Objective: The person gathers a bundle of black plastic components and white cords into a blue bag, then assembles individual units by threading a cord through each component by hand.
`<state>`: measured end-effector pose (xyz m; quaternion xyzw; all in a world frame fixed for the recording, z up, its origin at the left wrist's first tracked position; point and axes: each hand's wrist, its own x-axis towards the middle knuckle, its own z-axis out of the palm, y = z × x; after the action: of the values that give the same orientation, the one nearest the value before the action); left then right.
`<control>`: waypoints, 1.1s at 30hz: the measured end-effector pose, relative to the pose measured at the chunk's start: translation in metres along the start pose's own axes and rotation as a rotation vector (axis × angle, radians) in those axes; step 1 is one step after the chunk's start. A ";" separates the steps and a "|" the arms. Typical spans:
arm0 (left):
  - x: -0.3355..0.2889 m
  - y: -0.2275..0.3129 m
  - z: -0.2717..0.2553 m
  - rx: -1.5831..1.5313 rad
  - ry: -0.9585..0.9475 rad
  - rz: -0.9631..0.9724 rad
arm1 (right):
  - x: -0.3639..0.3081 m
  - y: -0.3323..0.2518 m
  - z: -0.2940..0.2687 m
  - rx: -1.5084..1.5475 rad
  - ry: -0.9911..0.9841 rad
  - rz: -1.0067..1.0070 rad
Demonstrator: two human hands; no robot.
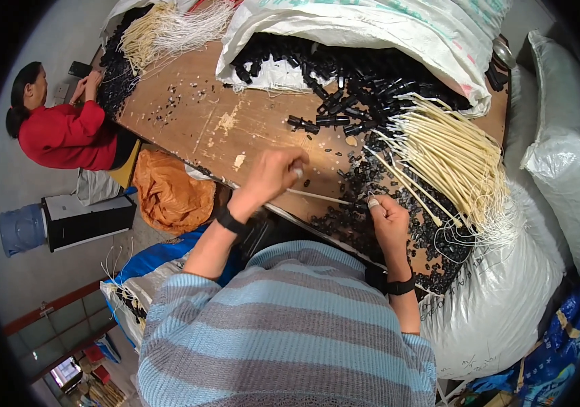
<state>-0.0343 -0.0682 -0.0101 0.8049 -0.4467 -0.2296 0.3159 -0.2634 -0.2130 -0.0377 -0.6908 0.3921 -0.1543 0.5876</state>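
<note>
My left hand (pixel 273 175) is raised over the table's near edge, its fingers curled inward. A small white patch shows at its fingertips; what they hold, if anything, I cannot make out. Just below it a thin cream-coloured cord (pixel 317 197) runs across to my right hand (pixel 388 216). There my thumb and fingers pinch together at the cord's dark end. Small black plastic pieces (pixel 334 222) lie scattered around and beneath that hand. Beyond it, to the right, rests a thick bundle of cream cords (pixel 449 152) with loose white threads at the near end.
A white woven sack (pixel 371 24) spills black plastic tube-shaped parts (pixel 364 102) onto the brown wooden table (pixel 235 136). Stuffed white sacks (pixel 493 319) press against the right side. At the far left, a person in red (pixel 66 139) works beside another cord bundle (pixel 147 41).
</note>
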 end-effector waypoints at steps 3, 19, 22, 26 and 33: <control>-0.021 0.013 0.019 0.098 0.093 -0.067 | 0.003 -0.002 0.004 -0.047 -0.066 -0.001; 0.014 0.063 0.068 -0.141 0.287 0.536 | 0.006 -0.019 0.024 -0.341 0.166 -0.355; 0.009 0.058 0.066 -0.455 0.138 0.150 | 0.003 -0.026 0.022 -0.532 0.297 -0.489; 0.011 0.068 0.066 -0.843 0.027 -0.178 | 0.008 -0.017 0.021 -0.634 0.342 -0.679; 0.015 0.055 0.066 -0.672 0.018 -0.005 | 0.004 -0.023 0.020 -0.667 0.295 -0.742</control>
<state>-0.1010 -0.1236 -0.0177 0.6590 -0.3412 -0.3578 0.5668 -0.2393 -0.2017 -0.0220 -0.9040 0.2270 -0.3146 0.1797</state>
